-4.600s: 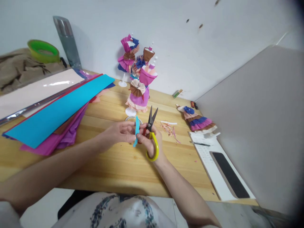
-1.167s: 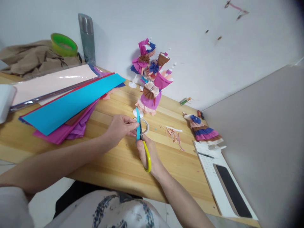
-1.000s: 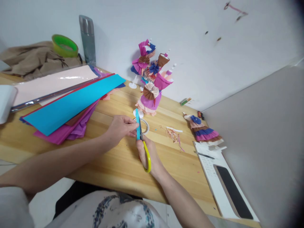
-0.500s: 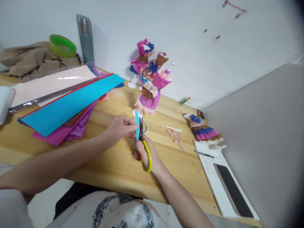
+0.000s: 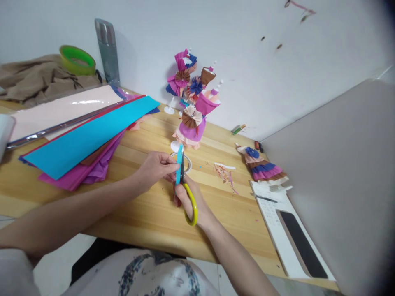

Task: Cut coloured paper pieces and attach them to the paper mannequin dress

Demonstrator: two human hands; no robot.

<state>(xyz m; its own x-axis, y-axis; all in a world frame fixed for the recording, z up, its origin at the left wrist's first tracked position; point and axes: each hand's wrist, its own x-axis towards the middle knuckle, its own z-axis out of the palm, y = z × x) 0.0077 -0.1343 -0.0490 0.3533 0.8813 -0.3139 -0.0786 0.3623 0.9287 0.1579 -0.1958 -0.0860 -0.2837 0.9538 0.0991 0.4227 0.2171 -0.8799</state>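
Note:
Between the fingertips of my left hand [image 5: 159,166] is a narrow strip of light blue crepe paper [image 5: 179,164], held upright. My right hand [image 5: 193,197] is closed round a pair of scissors [image 5: 191,207] with yellow handles and dark blades. The blades point away from me and lie along the right side of the strip, partly behind it. Just beyond the hands, a roll of white tape [image 5: 189,164] lies on the wooden table [image 5: 138,222], partly hidden by the scissors and strip.
Sheets of coloured paper, topped by a blue sheet [image 5: 89,137], lie at the left. Paper dress figures [image 5: 191,117] stand at the back. Paper scraps [image 5: 224,173], another paper dress [image 5: 262,166], a notebook [image 5: 271,222] and a phone [image 5: 302,242] are to the right. A bottle [image 5: 108,53] stands at the back left.
The scissor blades have come closer together and now sit more behind the blue strip. Both hands stay almost in place; the whole view has shifted slightly.

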